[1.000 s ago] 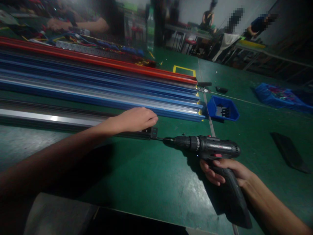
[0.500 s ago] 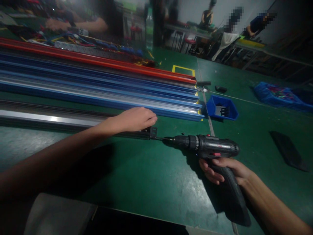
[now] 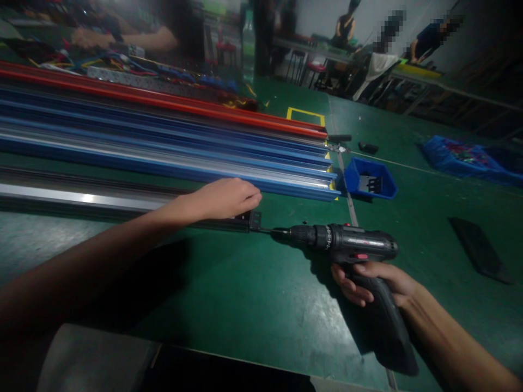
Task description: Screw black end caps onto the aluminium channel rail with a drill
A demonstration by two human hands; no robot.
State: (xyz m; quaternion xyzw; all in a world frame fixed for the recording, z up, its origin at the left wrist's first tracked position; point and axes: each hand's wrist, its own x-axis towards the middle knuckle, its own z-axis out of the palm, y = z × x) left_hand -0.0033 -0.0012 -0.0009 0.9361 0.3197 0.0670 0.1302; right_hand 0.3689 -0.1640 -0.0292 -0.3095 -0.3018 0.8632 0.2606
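My right hand (image 3: pixel 368 280) is wrapped around the grip of a black cordless drill (image 3: pixel 359 242), which points left. Its long thin bit (image 3: pixel 263 230) reaches the black end cap (image 3: pixel 255 220) of a dark metal profile (image 3: pixel 81 198). My left hand (image 3: pixel 229 198) lies over the profile close to that cap, fingers curled down and closed on it. The hand hides part of the profile's end, and the fingertips are partly out of sight.
Beyond the profile lie several blue profiles (image 3: pixel 204 155) and a red one (image 3: pixel 204 103). A blue bin (image 3: pixel 368 185) with black parts stands to their right. A dark flat piece (image 3: pixel 480 247) lies at right. A co-worker's hand (image 3: pixel 92 39) is among wires at the back.
Almost nothing differs. The drill stays against the end cap and both my hands hold their places; the view has shifted very slightly.
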